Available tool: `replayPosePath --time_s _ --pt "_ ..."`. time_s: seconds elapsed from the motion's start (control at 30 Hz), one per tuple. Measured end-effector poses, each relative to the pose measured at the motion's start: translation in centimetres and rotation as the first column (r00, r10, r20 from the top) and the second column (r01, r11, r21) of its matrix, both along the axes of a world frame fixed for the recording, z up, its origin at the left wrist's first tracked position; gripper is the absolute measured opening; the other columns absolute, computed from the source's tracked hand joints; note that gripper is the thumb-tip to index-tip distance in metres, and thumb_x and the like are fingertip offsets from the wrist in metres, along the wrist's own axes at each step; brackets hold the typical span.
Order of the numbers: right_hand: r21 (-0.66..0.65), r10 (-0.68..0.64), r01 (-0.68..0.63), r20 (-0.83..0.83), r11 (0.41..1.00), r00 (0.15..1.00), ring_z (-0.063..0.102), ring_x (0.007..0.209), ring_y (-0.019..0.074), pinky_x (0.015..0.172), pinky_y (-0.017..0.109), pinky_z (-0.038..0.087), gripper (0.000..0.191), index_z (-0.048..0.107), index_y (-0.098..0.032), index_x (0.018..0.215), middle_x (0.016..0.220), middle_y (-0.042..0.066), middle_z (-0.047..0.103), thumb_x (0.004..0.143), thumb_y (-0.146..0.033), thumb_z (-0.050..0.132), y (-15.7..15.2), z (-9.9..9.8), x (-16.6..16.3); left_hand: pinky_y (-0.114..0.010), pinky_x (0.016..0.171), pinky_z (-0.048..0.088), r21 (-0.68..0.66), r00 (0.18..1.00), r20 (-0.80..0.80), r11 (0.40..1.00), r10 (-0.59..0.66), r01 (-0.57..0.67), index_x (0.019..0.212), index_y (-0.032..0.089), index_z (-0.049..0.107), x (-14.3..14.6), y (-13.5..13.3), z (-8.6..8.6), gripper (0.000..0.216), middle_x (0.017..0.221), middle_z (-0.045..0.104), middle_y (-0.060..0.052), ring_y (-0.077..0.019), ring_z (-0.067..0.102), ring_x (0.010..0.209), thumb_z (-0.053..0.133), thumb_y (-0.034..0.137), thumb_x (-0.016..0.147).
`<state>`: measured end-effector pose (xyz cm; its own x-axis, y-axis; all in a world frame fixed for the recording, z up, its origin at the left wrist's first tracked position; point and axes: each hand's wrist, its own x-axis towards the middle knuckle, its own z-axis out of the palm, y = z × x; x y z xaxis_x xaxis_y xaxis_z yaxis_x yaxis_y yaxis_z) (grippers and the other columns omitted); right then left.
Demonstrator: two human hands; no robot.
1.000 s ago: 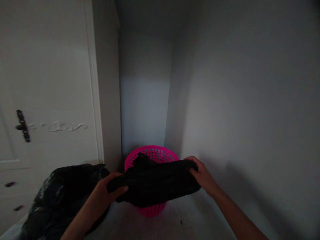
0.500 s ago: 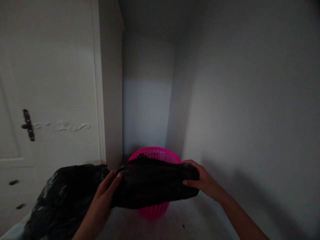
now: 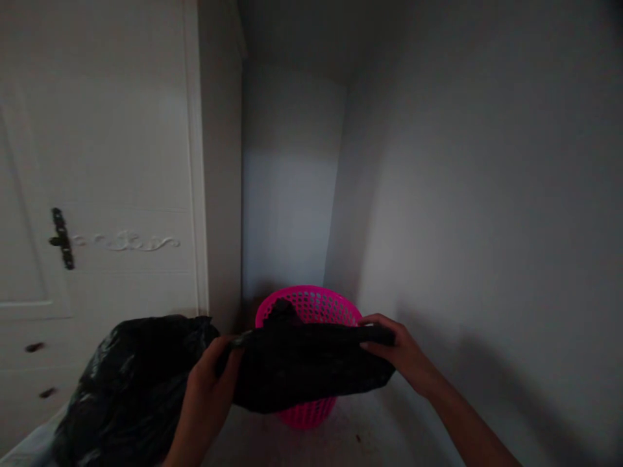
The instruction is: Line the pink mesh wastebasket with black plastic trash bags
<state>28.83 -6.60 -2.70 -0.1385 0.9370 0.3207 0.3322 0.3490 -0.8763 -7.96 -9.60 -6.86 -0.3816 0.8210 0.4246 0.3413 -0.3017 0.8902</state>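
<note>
I hold a black garment (image 3: pixel 311 373) stretched sideways between both hands in a dim corner. My left hand (image 3: pixel 211 383) pinches its left end, fingers closed. My right hand (image 3: pixel 396 353) grips its right end, fingers curled over the top fold. Behind and below the garment stands a pink perforated plastic basket (image 3: pixel 318 301) on the floor, with something dark showing inside its rim. The garment hides the basket's front wall.
A full black plastic bag (image 3: pixel 129 383) lies at my lower left, touching my left forearm. A white wardrobe door (image 3: pixel 97 162) with a dark handle (image 3: pixel 62 238) fills the left. Plain grey walls (image 3: pixel 487 194) close the corner behind and right of the basket.
My left hand has shifted from a flat, loose hold to a pinch on the garment's left end. The garment now hangs flatter and a little lower before the basket.
</note>
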Motion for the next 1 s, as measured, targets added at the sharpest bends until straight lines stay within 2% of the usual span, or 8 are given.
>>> replayPosePath --time_s 0.17,0.3,0.43,0.53,0.67,0.73,0.87,1.0 --pt "-0.021 0.068 -0.067 0.035 0.998 0.997 0.069 0.100 0.0270 0.089 0.039 0.054 0.047 0.072 -0.025 0.117 0.103 0.003 0.075 0.074 -0.040 0.085 -0.3 0.4 0.0 -0.033 0.085 0.062 -0.146 0.923 0.381 0.982 -0.057 0.121 0.115 0.024 0.074 0.9 0.9 0.4 0.040 0.109 0.081 -0.006 -0.0260 0.076 0.103 0.070 0.053 0.088" --pt "-0.073 0.104 -0.103 -0.002 0.992 0.995 0.069 0.104 0.0269 0.092 0.040 0.053 0.054 0.067 -0.027 0.128 0.108 0.003 0.073 0.079 -0.040 0.083 -0.2 0.0 0.3 -0.035 0.098 0.061 -0.286 0.798 0.602 0.942 0.033 0.177 0.124 0.025 0.071 1.5 2.0 0.4 0.034 0.123 0.079 -0.007 -0.0238 0.075 0.115 0.070 0.039 0.093" --pt "-0.137 0.169 -0.188 -0.139 0.973 0.976 0.067 0.116 0.0293 0.099 0.042 0.053 0.063 0.063 -0.029 0.135 0.122 0.005 0.071 0.077 -0.043 0.084 0.4 -0.7 1.0 -0.032 0.101 0.059 -0.320 0.761 0.645 0.928 0.066 0.191 0.123 0.026 0.073 1.0 1.7 0.4 0.034 0.140 0.074 -0.006 -0.0240 0.067 0.133 0.075 0.037 0.091" --pt "-0.116 0.142 -0.148 -0.058 0.982 0.988 0.066 0.115 0.0292 0.099 0.042 0.052 0.071 0.064 -0.028 0.134 0.119 0.004 0.071 0.069 -0.039 0.090 0.9 -1.3 1.5 -0.033 0.092 0.064 -0.287 0.746 0.663 0.899 -0.063 0.331 0.122 0.025 0.074 0.4 0.8 0.0 0.051 0.135 0.077 -0.008 -0.0286 0.073 0.124 0.090 0.039 0.076" --pt "-0.082 0.102 -0.098 0.042 0.992 0.994 0.068 0.100 0.0262 0.091 0.040 0.054 0.078 0.058 -0.027 0.143 0.107 0.002 0.071 0.072 -0.039 0.087 1.4 -2.4 1.3 -0.036 0.092 0.065 -0.220 0.681 0.678 0.808 -0.277 0.547 0.121 0.021 0.076 0.1 0.4 -0.9 0.073 0.118 0.082 -0.010 -0.0305 0.079 0.108 0.102 0.044 0.056" --pt "-0.089 0.087 -0.083 0.044 0.993 0.995 0.068 0.094 0.0252 0.086 0.039 0.054 0.081 0.053 -0.029 0.148 0.103 0.001 0.071 0.074 -0.038 0.084 1.6 -2.8 1.0 -0.035 0.090 0.065 -0.219 0.710 0.653 0.833 -0.262 0.509 0.118 0.019 0.077 0.1 0.7 -1.4 0.072 0.113 0.083 -0.011 -0.0306 0.079 0.106 0.100 0.049 0.056" --pt "-0.148 0.163 -0.171 -0.068 0.974 0.984 0.070 0.101 0.0275 0.088 0.039 0.055 0.085 0.053 -0.030 0.150 0.106 0.002 0.075 0.072 -0.033 0.087 1.7 -2.7 1.3 -0.032 0.084 0.064 -0.190 0.830 0.547 0.948 -0.114 0.255 0.109 0.018 0.079 0.0 2.0 -1.8 0.064 0.112 0.083 -0.010 -0.0320 0.076 0.111 0.094 0.056 0.060" --pt "-0.183 0.264 -0.293 -0.166 0.939 0.950 0.068 0.115 0.0315 0.101 0.045 0.052 0.085 0.061 -0.030 0.145 0.120 0.005 0.076 0.067 -0.035 0.093 1.8 -2.1 2.4 -0.034 0.088 0.064 -0.144 0.830 0.549 0.967 -0.100 0.212 0.112 0.022 0.078 0.0 2.7 -0.7 0.059 0.130 0.078 -0.012 -0.0327 0.073 0.120 0.088 0.056 0.065"
